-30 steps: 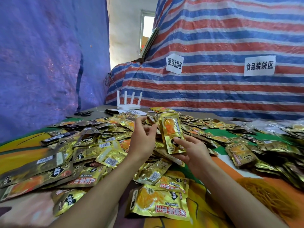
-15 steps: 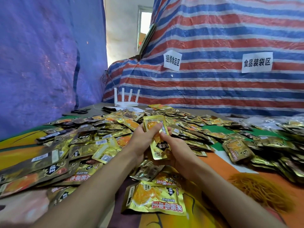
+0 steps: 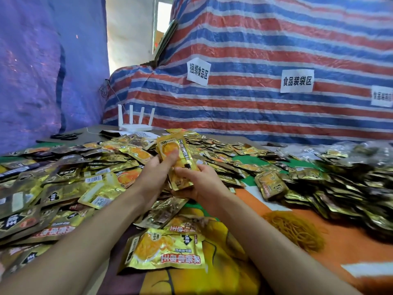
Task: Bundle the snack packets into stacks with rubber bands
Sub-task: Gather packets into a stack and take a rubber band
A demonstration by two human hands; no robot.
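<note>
Packets (image 3: 100,188) blanket our orange-and-green table (image 3: 340,241) below striped tarpaulin walls (image 3: 255,50), rubber bands (image 3: 295,231) heaped right, while our left hand (image 3: 157,173) and right hand (image 3: 202,182), apart a second ago, now both pinch one raised stack (image 3: 180,154)

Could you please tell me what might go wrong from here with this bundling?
1. The glossy held packets are gripped only by the left hand and right hand, with no band visible; they may fan apart or slip.
2. The rubber bands lie off to the right, so fetching one means freeing a hand, and the stack could spill into the loose packets.
</note>
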